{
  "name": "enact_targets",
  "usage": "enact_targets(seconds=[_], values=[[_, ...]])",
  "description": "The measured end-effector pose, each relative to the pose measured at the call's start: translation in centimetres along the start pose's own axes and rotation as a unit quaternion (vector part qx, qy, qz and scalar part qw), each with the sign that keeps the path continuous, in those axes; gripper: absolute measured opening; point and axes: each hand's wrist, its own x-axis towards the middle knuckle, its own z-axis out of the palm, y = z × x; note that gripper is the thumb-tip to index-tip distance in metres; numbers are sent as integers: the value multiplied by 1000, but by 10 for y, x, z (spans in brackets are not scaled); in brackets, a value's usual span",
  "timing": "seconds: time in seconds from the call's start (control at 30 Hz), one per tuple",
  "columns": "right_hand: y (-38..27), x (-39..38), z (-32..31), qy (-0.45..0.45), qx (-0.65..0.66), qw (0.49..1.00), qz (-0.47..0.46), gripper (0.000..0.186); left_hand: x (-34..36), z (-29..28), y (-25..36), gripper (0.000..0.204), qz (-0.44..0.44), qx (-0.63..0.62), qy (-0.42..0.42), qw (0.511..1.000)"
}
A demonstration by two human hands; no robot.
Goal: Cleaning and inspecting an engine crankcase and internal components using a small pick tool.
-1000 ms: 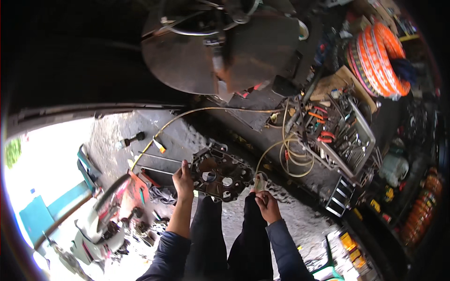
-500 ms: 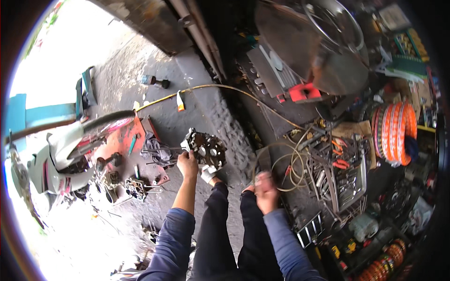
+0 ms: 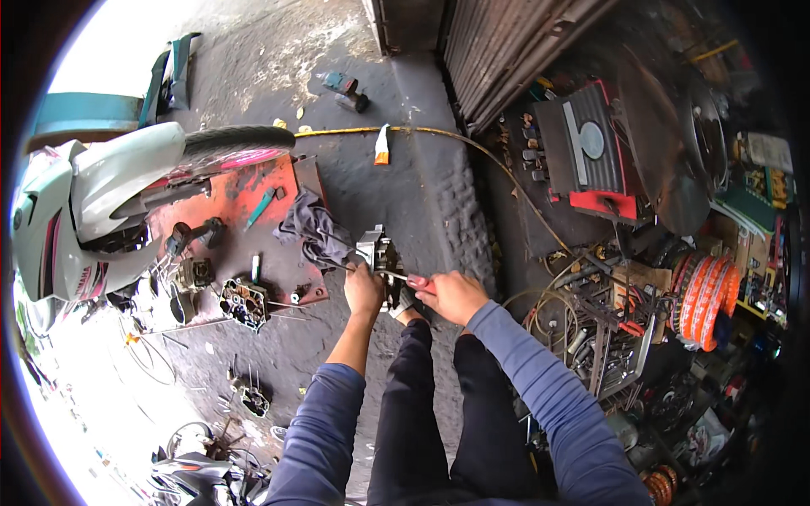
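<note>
A metal engine casing (image 3: 380, 244) stands edge-on in front of my legs, above the dark floor. My left hand (image 3: 363, 293) is closed on its near side and steadies it. Closed around the red handle of a screwdriver (image 3: 418, 283) is my right hand (image 3: 458, 297); the shaft points left and its tip meets the casing near my left fingers. The exact spot under the tip is hidden. A grey rag (image 3: 314, 226) lies just left of the casing, on the edge of a red metal sheet (image 3: 245, 198).
A white motorcycle (image 3: 84, 194) fills the left. On the sheet are another opened engine casing (image 3: 244, 302) and a teal-handled tool (image 3: 261, 208). A cordless drill (image 3: 346, 90), a white-orange tube (image 3: 382, 148) and a yellow hose (image 3: 422, 130) lie ahead. A tool tray (image 3: 629, 354) stands right.
My right hand has come left from beside the hose coils to the casing, with the screwdriver now plain in it. The casing has turned from face-up to edge-on. The whole view has shifted.
</note>
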Motion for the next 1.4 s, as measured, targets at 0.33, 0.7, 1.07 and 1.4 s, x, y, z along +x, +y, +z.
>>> enact_targets(seconds=[0.33,0.7,1.07,1.4], values=[[5,67,-9,-37,-48,998,-13,41,10,-2,-9,31,-34,-107,67,991],[26,78,-79,-84,-26,996,-27,36,-18,-4,-2,25,-353,-498,0,792],[41,46,-111,-140,-52,989,12,35,1,28,84,27,-458,-572,113,672],[74,62,-154,-61,-77,983,156,36,-1,26,90,23,-459,-637,142,603]])
